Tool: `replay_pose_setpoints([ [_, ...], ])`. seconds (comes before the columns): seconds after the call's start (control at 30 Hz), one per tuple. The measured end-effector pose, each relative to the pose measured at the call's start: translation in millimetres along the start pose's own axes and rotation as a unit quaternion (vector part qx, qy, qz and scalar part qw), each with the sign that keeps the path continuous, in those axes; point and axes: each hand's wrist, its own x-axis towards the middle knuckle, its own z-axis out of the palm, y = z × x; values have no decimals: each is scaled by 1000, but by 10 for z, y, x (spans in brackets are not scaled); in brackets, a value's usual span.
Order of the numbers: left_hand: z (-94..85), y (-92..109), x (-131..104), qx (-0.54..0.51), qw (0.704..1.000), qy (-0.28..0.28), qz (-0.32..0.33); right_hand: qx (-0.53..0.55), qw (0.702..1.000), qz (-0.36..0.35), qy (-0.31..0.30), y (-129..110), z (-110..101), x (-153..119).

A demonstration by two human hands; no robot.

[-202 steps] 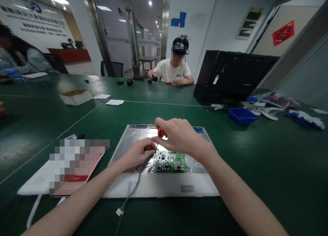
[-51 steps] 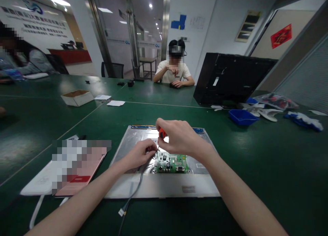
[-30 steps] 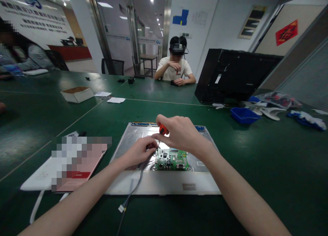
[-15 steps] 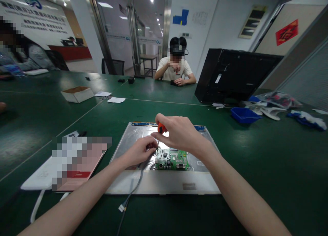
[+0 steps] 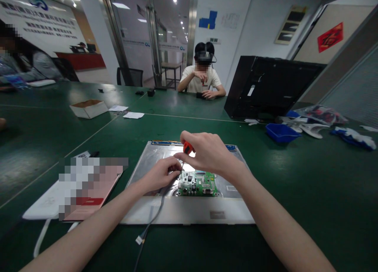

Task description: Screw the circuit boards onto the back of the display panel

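My right hand [image 5: 202, 150] is closed around the orange-and-black handle of a screwdriver [image 5: 187, 147]. Its thin shaft points down at the upper left corner of a green circuit board [image 5: 197, 184]. The board lies on the silver metal back of a flat display panel [image 5: 189, 211]. Beside the screwdriver's tip is my left hand [image 5: 162, 173], its fingers curled and thumb and forefinger together at the board's corner. Whatever they pinch is too small or hidden to make out. A grey cable [image 5: 161, 209] with a white connector runs from under the left hand over the panel's front edge.
Left of the panel lie a white device [image 5: 41, 205] and a pinkish flat item [image 5: 88, 211]. Farther off stand an open carton [image 5: 90, 110], a blue tray [image 5: 282, 133], a large black monitor [image 5: 271, 87] and gloves [image 5: 352, 138]. A person [image 5: 202, 77] sits across the green table.
The screwdriver's handle has tilted slightly to the right in my right hand. My left hand stays at the board's corner.
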Motion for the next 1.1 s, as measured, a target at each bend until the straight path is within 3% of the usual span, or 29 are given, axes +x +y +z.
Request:
replay_pose_setpoints([
  [1.1,-3,-46,12,23,999,-14,18,-25,1000,16,8,-4,30,14],
])
